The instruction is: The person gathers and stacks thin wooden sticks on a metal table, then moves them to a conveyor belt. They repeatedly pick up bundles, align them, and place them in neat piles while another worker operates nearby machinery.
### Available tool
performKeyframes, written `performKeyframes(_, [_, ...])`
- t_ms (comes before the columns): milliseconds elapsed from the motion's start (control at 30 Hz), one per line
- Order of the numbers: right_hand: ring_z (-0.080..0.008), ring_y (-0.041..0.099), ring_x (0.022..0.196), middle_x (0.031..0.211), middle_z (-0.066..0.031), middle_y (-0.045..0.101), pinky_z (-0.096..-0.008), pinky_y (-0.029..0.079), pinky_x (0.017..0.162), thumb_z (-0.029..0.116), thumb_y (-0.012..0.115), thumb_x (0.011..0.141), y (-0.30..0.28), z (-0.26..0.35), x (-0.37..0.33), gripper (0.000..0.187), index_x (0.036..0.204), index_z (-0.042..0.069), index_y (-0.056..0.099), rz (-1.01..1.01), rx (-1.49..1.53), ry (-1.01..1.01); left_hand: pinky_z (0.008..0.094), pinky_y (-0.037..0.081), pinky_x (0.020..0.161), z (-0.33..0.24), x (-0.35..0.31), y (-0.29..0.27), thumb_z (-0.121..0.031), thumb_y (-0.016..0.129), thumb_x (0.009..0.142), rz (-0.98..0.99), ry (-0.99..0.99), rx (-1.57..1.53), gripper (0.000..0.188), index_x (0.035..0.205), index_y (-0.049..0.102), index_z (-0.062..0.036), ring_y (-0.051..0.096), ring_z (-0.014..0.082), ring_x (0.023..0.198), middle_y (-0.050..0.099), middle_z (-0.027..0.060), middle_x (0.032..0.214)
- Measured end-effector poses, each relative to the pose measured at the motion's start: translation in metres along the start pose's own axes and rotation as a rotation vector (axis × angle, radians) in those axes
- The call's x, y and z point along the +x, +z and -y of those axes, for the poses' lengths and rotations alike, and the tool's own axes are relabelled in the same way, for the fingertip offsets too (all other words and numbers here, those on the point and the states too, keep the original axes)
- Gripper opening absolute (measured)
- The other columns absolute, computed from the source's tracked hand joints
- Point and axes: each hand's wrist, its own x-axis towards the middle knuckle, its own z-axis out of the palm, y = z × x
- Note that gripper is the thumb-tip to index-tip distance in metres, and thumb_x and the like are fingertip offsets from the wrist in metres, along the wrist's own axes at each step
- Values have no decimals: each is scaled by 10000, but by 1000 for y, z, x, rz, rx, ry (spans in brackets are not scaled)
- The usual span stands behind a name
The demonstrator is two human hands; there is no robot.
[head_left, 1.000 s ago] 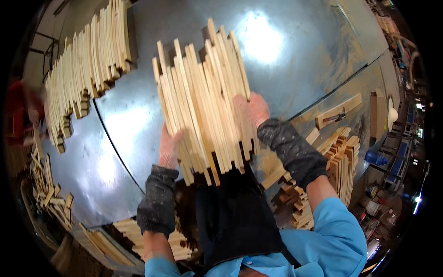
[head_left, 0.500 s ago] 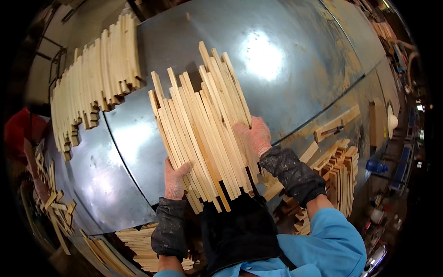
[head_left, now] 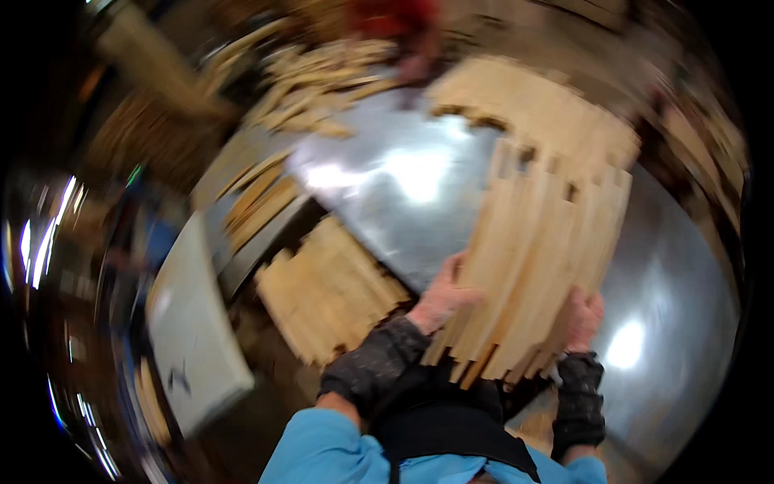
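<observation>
A flat bundle of several pale wooden strips [head_left: 524, 266], uneven at both ends, is squeezed between my two gloved hands. My left hand [head_left: 446, 297] grips its left edge, with the thumb over the top. On the opposite edge, my right hand [head_left: 584, 319] presses in from the side; its fingers are partly hidden. The bundle's far end overlaps a second row of wooden strips [head_left: 528, 93] in this view. Whether the two touch, I cannot tell, as the picture is smeared by motion.
Beneath lies a shiny metal table [head_left: 363, 211]. A heap of loose wood pieces [head_left: 322, 89] lies at its far left, near a person in red [head_left: 395, 20]. Closer on the left are a stack of strips [head_left: 330, 290] and a pale curved panel [head_left: 193, 323].
My view has swung round to the left, bringing the stack and the pale panel into sight. The bundle stays clasped between both hands and now lies towards the second row of strips.
</observation>
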Motion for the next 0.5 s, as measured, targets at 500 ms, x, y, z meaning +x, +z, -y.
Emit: performKeyframes(500, [-114, 520, 807, 864, -4, 602, -312, 496, 753, 329, 708, 1064, 58, 255, -138, 346, 898, 45, 601, 1043, 164, -382, 387, 456, 1149, -158, -363, 90, -84, 829, 894, -920, 425, -49, 909, 1651, 327, -107, 553, 249, 1346, 550, 120, 1505])
